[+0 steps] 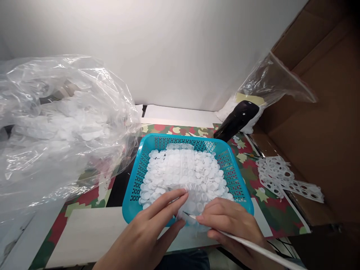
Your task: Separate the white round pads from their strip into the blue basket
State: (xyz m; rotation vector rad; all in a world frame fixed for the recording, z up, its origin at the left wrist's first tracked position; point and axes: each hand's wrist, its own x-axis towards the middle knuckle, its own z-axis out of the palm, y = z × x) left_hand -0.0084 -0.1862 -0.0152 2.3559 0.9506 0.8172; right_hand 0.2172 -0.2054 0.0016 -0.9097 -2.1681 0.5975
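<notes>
My left hand (157, 221) pinches the near end of a translucent plastic sheet (180, 165) between thumb and fingers. Rows of round shapes show on the sheet, which lies over the basket's contents and bends up toward me. In my right hand (230, 225) is a long white-handled tool (247, 245), held like a pen. Its thin pointed metal tip is at the sheet, close to my left fingertips. Beneath both hands stands a turquoise plastic basket (131, 183), holding a heap of small white round discs (209, 172).
A large clear bag (92, 123) of white pieces bulges on the left. At right lie punched white sheet scraps (277, 176) beside a cardboard box (317, 101). A black handle (236, 120) rises behind the basket, near another clear bag (270, 80). Patterned paper (261, 206) covers the table.
</notes>
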